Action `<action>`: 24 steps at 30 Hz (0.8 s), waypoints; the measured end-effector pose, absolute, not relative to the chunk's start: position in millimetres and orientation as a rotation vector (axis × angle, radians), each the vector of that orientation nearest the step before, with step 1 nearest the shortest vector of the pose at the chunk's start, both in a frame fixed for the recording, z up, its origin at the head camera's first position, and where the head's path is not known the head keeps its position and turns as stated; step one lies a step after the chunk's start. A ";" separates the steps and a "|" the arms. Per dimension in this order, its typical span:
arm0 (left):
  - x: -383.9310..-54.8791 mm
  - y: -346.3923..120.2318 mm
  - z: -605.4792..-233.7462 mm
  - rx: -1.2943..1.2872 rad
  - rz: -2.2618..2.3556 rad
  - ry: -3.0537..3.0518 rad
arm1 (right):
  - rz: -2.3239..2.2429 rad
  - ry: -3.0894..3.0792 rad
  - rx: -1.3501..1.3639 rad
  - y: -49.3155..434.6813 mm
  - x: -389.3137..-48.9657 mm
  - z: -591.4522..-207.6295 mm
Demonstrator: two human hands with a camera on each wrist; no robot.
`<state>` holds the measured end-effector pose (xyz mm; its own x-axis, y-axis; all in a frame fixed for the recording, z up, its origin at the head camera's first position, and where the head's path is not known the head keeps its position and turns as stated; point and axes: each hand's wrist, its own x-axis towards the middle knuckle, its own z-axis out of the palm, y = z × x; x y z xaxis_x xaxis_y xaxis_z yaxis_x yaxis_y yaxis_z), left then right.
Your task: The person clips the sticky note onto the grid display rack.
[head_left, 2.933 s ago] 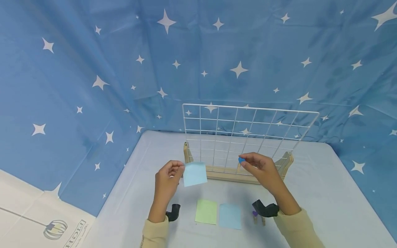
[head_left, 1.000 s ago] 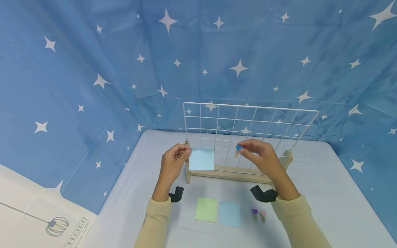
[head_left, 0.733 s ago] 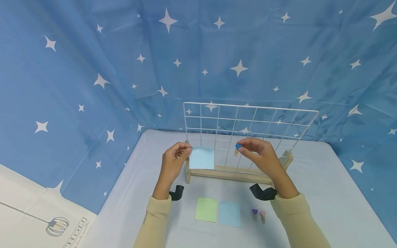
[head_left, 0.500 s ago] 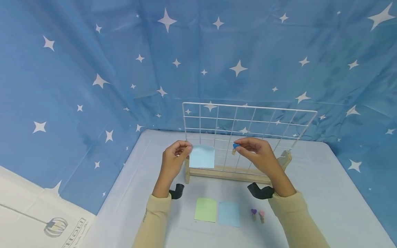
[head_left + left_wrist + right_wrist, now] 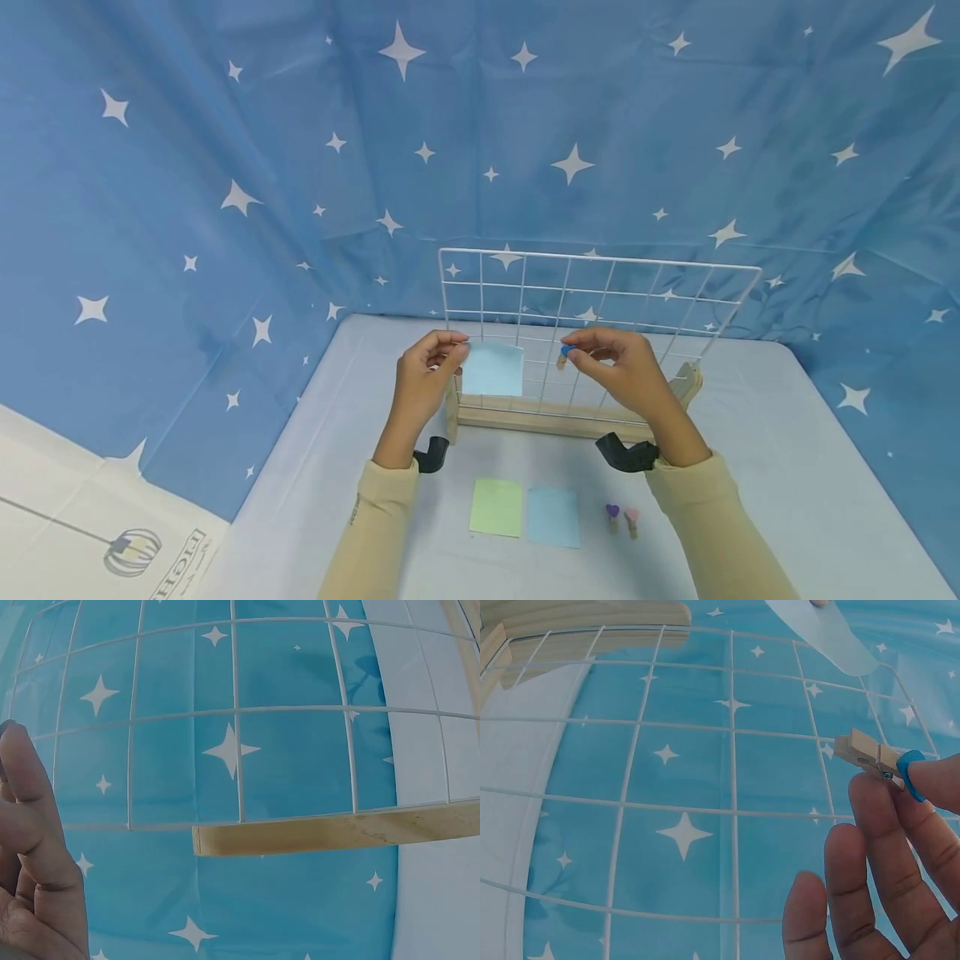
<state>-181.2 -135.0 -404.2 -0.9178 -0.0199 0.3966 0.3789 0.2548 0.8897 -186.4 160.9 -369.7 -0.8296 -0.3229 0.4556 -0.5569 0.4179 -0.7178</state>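
Note:
A light blue sheet of paper (image 5: 492, 369) hangs from my left hand (image 5: 423, 375), its left edge pinched between thumb and fingers. The sheet is in front of the lower left of a white wire grid (image 5: 600, 257). My right hand (image 5: 626, 367) pinches a small wooden clothespin (image 5: 561, 362) with a blue heart on it. In the right wrist view the thumb and fingers press the heart end of the clothespin (image 5: 870, 754), and its wooden tip points away from the hand. In the left wrist view only part of the left hand (image 5: 37, 870) shows.
The grid stands in a wooden base (image 5: 555, 421). Nearer on the white table (image 5: 300, 500) lie a green paper pad (image 5: 496, 507), a light blue paper pad (image 5: 553, 517), and two clothespins, one with a purple heart (image 5: 612, 511), one with a pink heart (image 5: 632, 517). A starry blue curtain (image 5: 495, 108) hangs behind.
Both hands have risen and moved toward the grid, carrying the sheet and the blue-heart clothespin. The right hand has shifted slightly left, bringing the clothespin nearer the sheet.

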 end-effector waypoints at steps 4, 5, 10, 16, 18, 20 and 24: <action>-181.0 -134.0 -402.4 -0.313 -1.699 -2.217 | 1.363 -2.426 0.747 159.7 -186.4 -363.9; -181.5 -134.0 -402.4 -0.310 -1.694 -2.221 | 1.363 -2.426 0.745 159.4 -186.6 -362.8; -184.5 -133.5 -400.8 -0.301 -1.687 -2.222 | 1.356 -2.402 0.745 157.4 -188.4 -359.9; -189.7 -132.6 -398.7 -0.292 -1.664 -2.213 | 1.389 -2.358 0.749 152.8 -191.5 -360.1; -191.4 -132.1 -397.3 -0.297 -1.658 -2.204 | 1.390 -2.356 0.738 151.7 -192.0 -359.8; -192.8 -131.6 -395.8 -0.297 -1.659 -2.196 | 1.386 -2.365 0.722 151.0 -192.1 -358.7; -194.7 -130.5 -393.3 -0.301 -1.654 -2.187 | 1.381 -2.389 0.703 150.0 -192.2 -355.1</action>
